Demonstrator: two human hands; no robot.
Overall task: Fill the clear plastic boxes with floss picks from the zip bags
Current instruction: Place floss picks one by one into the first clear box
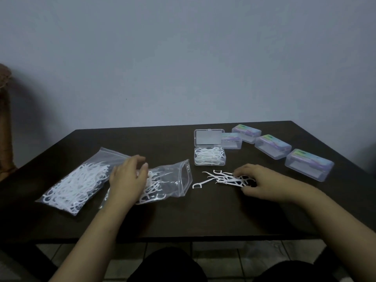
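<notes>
Two zip bags lie on the dark table (pixel 203 216): a full one (pixel 75 184) at the left and a partly emptied one (pixel 173 180) beside it. My left hand (pixel 127 180) hovers over the second bag with its fingers relaxed. An open clear box (pixel 209 158) holds white floss picks, its lid (pixel 207 137) standing up behind. In front of it a loose pile of floss picks (pixel 223 178) lies on the table. My right hand (pixel 262 183) curls round the right end of that pile.
Several shut clear boxes with coloured labels (pixel 272 146) (pixel 309 164) stand in a row at the back right, near the table's right edge. A grey wall rises behind. My knees show below the front edge.
</notes>
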